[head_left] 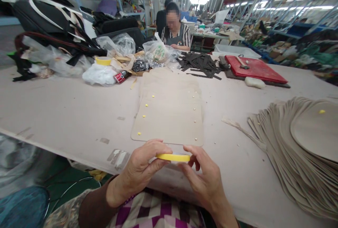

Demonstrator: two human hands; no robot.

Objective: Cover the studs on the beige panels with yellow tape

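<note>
Both of my hands hold a thin yellow tape roll (173, 157) edge-on, just above the near edge of the table. My left hand (139, 170) curls round its left end with thumb and fingers closed on it. My right hand (203, 177) pinches its right end. Just beyond them lies a row of overlapped beige leather panels (169, 115) with small yellow stickers down the left side and metal studs down the right.
A fanned stack of beige rounded pieces (298, 150) fills the right. Farther back are a second yellow tape roll (102, 60), plastic bags (118, 44), black strips (200, 62), a red board (257, 68) with a hammer, and a seated person (175, 27).
</note>
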